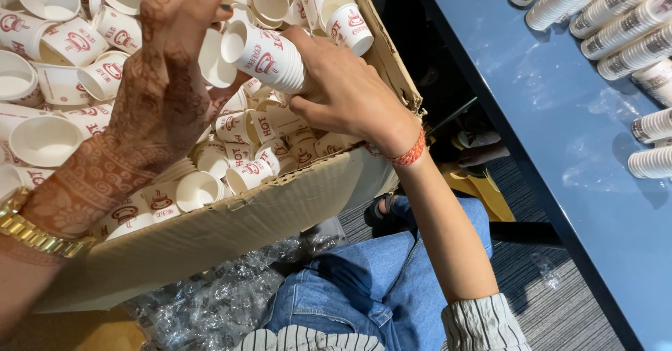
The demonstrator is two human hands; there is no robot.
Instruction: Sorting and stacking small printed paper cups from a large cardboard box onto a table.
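Observation:
A short stack of white paper cups (269,60) with red print is gripped in my right hand (343,92), held sideways over the open cardboard box (231,225). Patterned with henna and wearing a gold watch, my left hand (164,88) reaches over the box. Its fingertips meet the rim of the stack's open end and pinch a single white cup (213,60) just beside it. The box is full of several loose paper cups (45,141) lying in all directions.
A blue table (560,127) stands to the right, with stacked rows of cups (616,15) lying along its far edge. Crumpled clear plastic wrap (210,302) lies below the box by my jeans (371,281). Grey carpet is underfoot.

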